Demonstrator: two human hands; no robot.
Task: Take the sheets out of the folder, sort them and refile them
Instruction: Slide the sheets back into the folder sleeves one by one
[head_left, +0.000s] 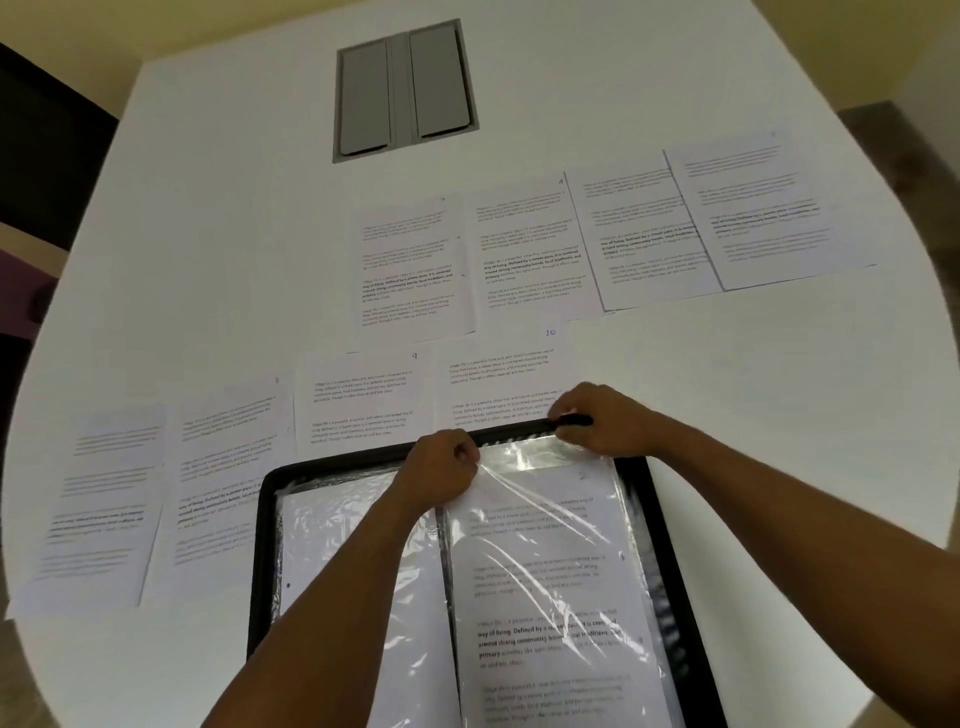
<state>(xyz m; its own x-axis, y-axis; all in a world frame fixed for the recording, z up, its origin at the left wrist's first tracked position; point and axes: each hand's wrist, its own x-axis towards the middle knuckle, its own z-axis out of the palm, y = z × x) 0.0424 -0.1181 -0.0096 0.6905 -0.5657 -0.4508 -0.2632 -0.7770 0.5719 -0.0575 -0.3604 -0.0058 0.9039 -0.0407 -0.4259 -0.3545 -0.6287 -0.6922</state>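
Pinching the top left corner of a clear plastic sleeve (540, 525), the left hand (439, 467) has its fingers curled tight on the film, so the plastic is pulled into wrinkles running down from that corner. Right hand (597, 418) sits at the top right of the same sleeve, fingers curled over the upper edge of the black folder (670, 561); it looks like it's gripping the folder edge and the sleeve's top together, though I can't tell exactly how much of each. Inside the sleeve there's a printed sheet (550, 623) with a bold paragraph about halfway down. The folder lies open flat on the white desk (218, 208), closest to the person, and its left half holds another sleeve with a mostly blank white page (332, 545). Around the folder the loose sheets are spread out flat on the desk in two rows. The near row runs left from the folder's top edge: one numbered 10 (498, 379) just beyond the right hand, one numbered 9 (363, 395) beside it, then two more (228, 457) further left. The far row (530, 249) has four sheets going off to the right, the last two overlapping. Way at the back of the desk there's a grey hatch (405, 88) with two flaps set into the surface.
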